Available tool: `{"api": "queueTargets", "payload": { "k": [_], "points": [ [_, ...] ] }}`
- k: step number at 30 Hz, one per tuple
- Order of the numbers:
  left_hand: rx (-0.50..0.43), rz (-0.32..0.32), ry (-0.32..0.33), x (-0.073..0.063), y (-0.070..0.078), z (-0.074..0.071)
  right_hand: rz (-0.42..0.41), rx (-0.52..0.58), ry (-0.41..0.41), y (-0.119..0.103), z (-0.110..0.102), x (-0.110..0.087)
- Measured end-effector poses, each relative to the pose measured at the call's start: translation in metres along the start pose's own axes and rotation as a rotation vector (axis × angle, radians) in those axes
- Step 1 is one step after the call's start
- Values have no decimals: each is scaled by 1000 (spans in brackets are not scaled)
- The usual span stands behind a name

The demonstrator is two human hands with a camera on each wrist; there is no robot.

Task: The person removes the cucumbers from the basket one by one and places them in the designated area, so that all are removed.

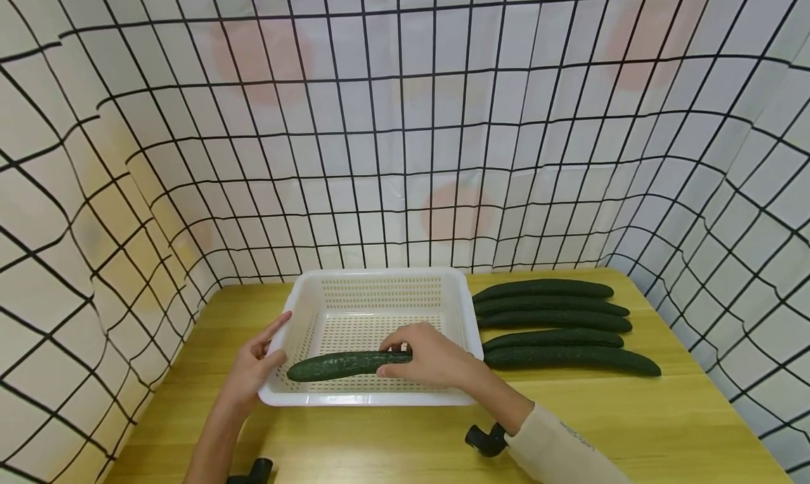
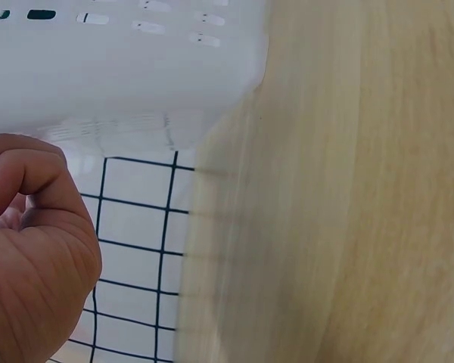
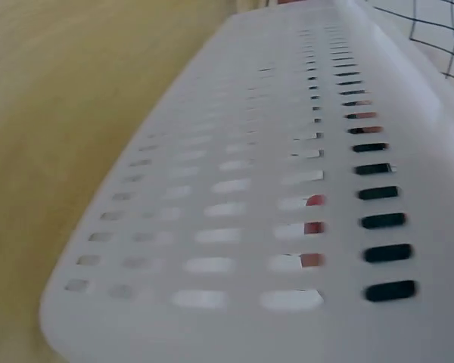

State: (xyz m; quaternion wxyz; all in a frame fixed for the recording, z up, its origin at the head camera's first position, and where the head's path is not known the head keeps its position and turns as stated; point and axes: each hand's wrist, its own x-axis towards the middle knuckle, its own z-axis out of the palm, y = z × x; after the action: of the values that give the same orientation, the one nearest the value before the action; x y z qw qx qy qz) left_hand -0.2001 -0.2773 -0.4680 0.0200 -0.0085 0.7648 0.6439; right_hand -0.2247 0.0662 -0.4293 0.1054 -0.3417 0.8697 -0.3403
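Note:
A white plastic basket [image 1: 373,399] with slotted walls stands on the table. My right hand [image 1: 430,357] grips one end of a dark green cucumber [image 1: 342,365], which lies crosswise over the near part of the basket, its other end pointing left. Whether the cucumber touches the basket floor I cannot tell. At the basket's left side my left hand [image 1: 249,371] holds the rim between thumb and fingers; in the left wrist view its fingers [image 2: 30,170] look curled beside the basket wall. The right wrist view shows dark green through the slots of the basket wall [image 3: 212,234], with the right hand mostly hidden behind it.
Several more cucumbers [image 1: 569,358] lie side by side on the wooden table [image 1: 601,421], right of the basket. Black wire grid panels [image 1: 405,153] with pale sheeting behind stand at the back and both sides. A black fitting [image 1: 486,440] shows near each wrist.

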Motion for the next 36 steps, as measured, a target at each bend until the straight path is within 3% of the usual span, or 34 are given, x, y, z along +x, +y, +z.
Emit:
{"api": "queueTargets", "payload": {
  "k": [15, 22, 36],
  "points": [
    [11, -23, 2, -2, 3, 0, -40, -7, 105, -10, -40, -27],
    [-4, -20, 3, 0, 1, 1, -30, -19, 140, 5, -48, -44],
    [-21, -17, -11, -1, 0, 0, 26, -25, 285, 37, -64, -81]
  ]
}}
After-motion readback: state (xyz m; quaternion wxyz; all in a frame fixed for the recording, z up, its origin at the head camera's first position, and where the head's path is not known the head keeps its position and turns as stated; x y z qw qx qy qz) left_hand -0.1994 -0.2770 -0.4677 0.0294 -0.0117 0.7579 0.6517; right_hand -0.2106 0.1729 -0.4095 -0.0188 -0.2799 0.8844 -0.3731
